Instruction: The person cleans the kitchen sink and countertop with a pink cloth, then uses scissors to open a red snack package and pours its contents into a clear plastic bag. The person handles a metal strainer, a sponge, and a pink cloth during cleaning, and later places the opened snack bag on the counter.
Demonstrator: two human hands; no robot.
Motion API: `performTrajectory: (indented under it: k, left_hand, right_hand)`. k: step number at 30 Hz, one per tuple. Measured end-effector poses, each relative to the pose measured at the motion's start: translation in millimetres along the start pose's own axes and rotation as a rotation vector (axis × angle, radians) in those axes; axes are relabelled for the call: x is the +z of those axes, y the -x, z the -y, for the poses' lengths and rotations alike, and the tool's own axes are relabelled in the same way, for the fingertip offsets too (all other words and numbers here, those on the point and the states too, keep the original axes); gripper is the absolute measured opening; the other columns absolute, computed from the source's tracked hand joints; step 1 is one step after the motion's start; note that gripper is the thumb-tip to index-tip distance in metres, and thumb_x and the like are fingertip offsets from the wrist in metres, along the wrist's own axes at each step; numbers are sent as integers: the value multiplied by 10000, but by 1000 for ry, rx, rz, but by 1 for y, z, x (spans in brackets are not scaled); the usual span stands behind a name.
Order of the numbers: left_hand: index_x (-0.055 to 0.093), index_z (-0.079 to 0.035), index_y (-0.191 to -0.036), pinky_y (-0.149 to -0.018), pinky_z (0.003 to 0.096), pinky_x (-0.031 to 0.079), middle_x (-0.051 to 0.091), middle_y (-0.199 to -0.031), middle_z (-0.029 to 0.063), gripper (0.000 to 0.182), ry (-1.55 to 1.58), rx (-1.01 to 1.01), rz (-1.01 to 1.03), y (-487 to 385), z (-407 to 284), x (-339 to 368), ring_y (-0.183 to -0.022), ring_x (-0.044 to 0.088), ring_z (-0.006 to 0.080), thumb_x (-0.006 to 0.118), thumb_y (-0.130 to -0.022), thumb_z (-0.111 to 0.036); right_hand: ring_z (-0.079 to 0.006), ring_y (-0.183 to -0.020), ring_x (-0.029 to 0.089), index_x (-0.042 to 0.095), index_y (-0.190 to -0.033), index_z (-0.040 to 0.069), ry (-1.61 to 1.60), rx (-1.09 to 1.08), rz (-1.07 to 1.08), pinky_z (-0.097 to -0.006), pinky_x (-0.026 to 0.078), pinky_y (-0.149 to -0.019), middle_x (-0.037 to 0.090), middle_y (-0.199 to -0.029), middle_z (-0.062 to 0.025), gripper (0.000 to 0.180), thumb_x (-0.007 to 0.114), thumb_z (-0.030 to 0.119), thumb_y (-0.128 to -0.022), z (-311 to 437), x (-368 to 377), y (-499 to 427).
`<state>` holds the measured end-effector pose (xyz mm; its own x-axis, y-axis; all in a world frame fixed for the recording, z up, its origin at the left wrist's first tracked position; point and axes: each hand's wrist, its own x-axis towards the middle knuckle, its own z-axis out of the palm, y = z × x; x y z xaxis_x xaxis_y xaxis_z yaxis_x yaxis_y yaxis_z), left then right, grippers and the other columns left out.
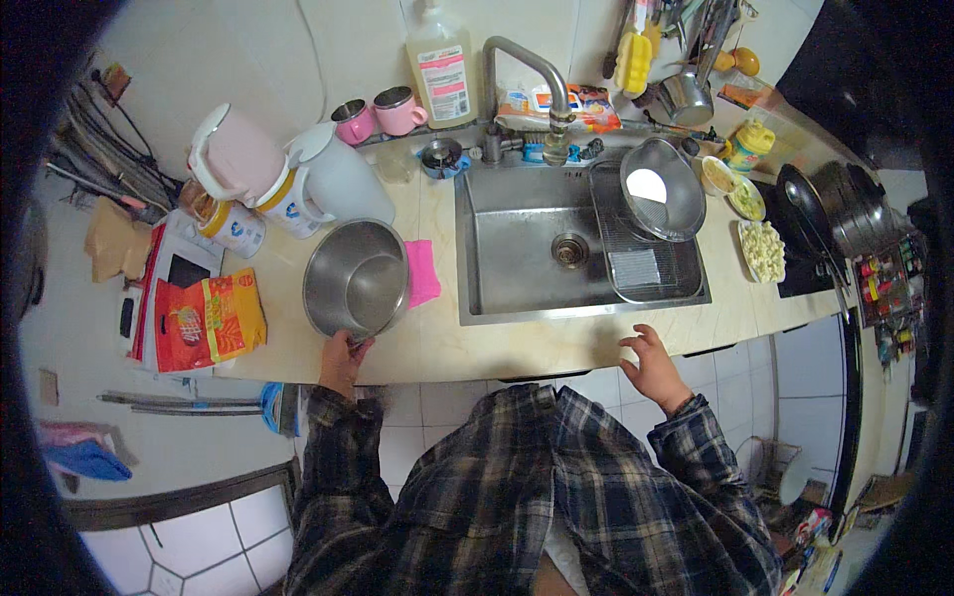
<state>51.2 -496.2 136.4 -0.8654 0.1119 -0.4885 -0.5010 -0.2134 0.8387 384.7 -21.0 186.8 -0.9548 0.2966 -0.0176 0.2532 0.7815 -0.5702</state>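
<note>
My left hand (343, 363) grips the near rim of a deep stainless steel pot (356, 279) at the left of the sink. The inside of the pot shows no contents. A bright pink cloth (423, 274) lies at its right side, partly hidden by it. My right hand (653, 368) is held over the counter's front edge, fingers apart and slightly bent, holding nothing. Beyond it is the stainless steel sink (514, 261) with a wire drain basket (656, 279) in its right part. A metal colander (663, 190) sits over the basket's far end.
A faucet (522, 48) stands behind the sink. Pink mugs (352, 121), a large bottle (445, 74) and plastic pitchers (343, 179) line the back left. A red and orange food bag (212, 320) lies at left. Dishes of chopped food (762, 252) stand right, near a black wok (805, 201).
</note>
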Motion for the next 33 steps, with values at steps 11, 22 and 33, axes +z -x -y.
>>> performTrajectory:
  k: [11, 22, 33]
  left_hand:
    - [407, 42, -1310, -779, 373, 587, 575, -1176, 174, 464, -441, -9, 260, 50, -63, 93, -967, 657, 268, 493, -877, -103]
    - [331, -23, -1393, -743, 390, 612, 543, -1263, 183, 503, -598, 6, 460, -17, -1, 264, -957, 672, 269, 437, -903, -62]
    - [403, 8, -1266, -803, 494, 571, 603, -1124, 191, 460, -899, -79, 416, -119, 128, 347, -889, 666, 384, 619, -888, -140]
  right_hand:
    - [-426, -1222, 450, 613, -1114, 72, 25, 289, -18, -458, 418, -1014, 449, -1309, -234, 355, 733, 131, -784, 8, 23, 62]
    - [-420, -1118, 536, 624, -1110, 56, 21, 416, -161, -440, 472, -945, 452, -1313, -244, 351, 735, 120, -784, -46, -15, 109]
    - [-425, -1143, 521, 630, -1100, 67, -43, 506, -115, -443, 466, -946, 470, -1304, -251, 316, 714, 132, -802, -80, -32, 130]
